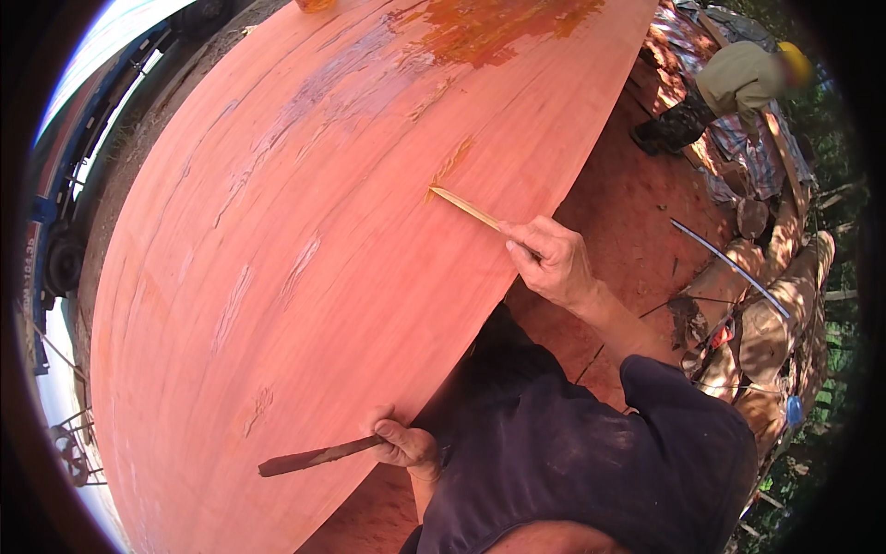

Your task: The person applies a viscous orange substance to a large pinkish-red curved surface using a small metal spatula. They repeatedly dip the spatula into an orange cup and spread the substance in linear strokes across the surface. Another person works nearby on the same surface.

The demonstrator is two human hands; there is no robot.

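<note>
Dark navy cloth of my shirt fills the space closest to the camera, its front reaching up to the near edge of a large, pinkish-red wooden panel. At that edge my left hand is closed, thumb on top, around one end of a flat, dark brown strip that points left over the panel; I cannot tell whether the strip touches the wood. Further up, my right hand pinches a thin, pale wooden stick between thumb and curled fingers, its tip meeting the panel at the lower end of a short orange-brown streak. Toward the far end of the panel spreads a glossy orange-brown patch. Beyond the right edge lie reddish ground, a pale blue rod and logs; farther up, another person bends over. Off left stands a blue vehicle.
</note>
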